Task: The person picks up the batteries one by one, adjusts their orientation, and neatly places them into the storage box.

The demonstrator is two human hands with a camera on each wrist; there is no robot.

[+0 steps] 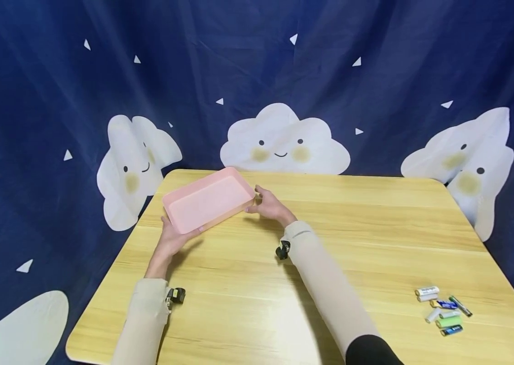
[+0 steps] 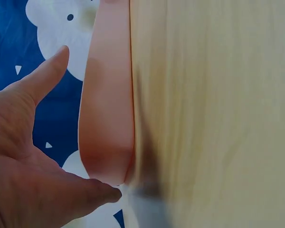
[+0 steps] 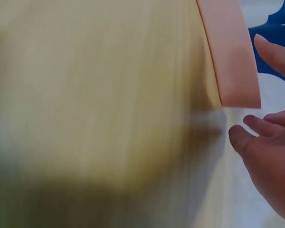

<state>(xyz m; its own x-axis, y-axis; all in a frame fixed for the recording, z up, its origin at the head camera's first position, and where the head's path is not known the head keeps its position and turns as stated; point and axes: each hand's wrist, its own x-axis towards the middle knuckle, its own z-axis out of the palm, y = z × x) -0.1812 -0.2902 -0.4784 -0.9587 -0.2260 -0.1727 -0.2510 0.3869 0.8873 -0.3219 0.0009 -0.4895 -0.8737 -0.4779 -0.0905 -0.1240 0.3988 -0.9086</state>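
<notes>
A pink rectangular tray [image 1: 211, 200] with low walls sits at an angle near the far left of the table; no contents show in it. My left hand [image 1: 172, 241] is at its near left corner, thumb stretched along the front wall and fingers by the left end. From the left wrist, the hand [image 2: 42, 152] is spread wide beside the tray's pink wall [image 2: 107, 95], a fingertip right at the bottom corner. At the tray's right end, my right hand [image 1: 268, 205] has thumb and fingers parted. The right wrist view has its fingertips just off the tray's corner [image 3: 237, 71].
Several loose batteries [image 1: 448, 322] of different colours lie grouped at the right front of the wooden table [image 1: 375, 228]. A dark blue curtain [image 1: 257, 61] with smiling clouds hangs right behind the table's far edge. Small black cameras sit on both wrists.
</notes>
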